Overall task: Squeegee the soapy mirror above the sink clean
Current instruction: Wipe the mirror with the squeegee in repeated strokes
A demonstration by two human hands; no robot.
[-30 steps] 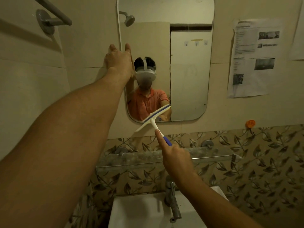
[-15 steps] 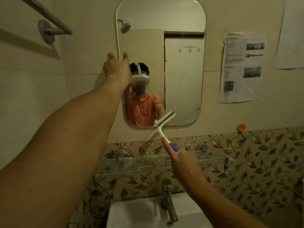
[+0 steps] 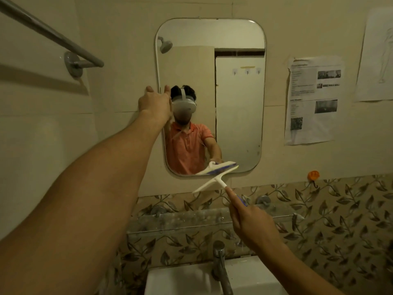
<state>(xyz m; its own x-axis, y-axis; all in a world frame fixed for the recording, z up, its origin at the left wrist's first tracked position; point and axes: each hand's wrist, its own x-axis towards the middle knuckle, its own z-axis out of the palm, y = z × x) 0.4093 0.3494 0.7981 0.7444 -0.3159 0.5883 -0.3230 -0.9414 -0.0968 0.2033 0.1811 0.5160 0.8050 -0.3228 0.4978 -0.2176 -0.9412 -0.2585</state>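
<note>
A rounded rectangular mirror hangs on the tiled wall above the sink. My left hand rests flat on the mirror's left edge, fingers pointing up. My right hand grips the blue-and-white handle of a white squeegee, index finger stretched along the handle. The blade sits tilted at the mirror's bottom edge, its right end higher and over the glass, its left end over the wall below. The glass shows a few faint spots at the lower right.
A chrome tap stands on the sink below my right hand. A glass shelf runs along the leaf-patterned tiles. A towel rail juts from the left wall. Printed papers and an orange hook are to the right.
The view has tilted up, so the whole mirror shows. The squeegee has slid right along the mirror's bottom edge and its blade lies flatter. My left hand stays on the left edge.
</note>
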